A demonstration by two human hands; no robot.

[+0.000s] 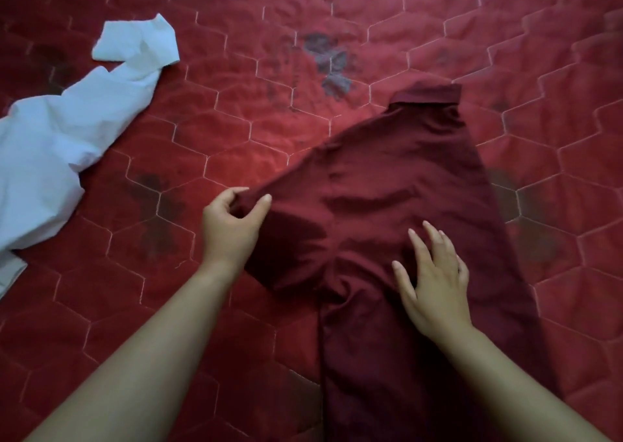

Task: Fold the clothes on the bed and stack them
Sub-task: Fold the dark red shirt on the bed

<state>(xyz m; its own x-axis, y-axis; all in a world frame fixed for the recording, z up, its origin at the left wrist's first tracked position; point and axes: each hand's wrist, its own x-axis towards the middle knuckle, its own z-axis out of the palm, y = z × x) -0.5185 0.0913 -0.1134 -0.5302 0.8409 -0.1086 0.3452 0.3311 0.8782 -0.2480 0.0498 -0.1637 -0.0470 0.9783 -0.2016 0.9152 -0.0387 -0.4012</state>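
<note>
A dark maroon shirt [397, 185] lies spread on the red bed, its collar pointing to the far side and its body running down to the near edge. My left hand [231, 226] pinches the end of the shirt's left sleeve between thumb and fingers, lifting it slightly. My right hand [433, 275] rests flat on the middle of the shirt with fingers spread, holding nothing. A crumpled white shirt [67, 131] lies unfolded at the left, apart from both hands.
The bed is covered by a red quilted spread [256, 111] with hexagon stitching and dark flower prints. Bare quilt shows between the two garments and to the right of the maroon shirt.
</note>
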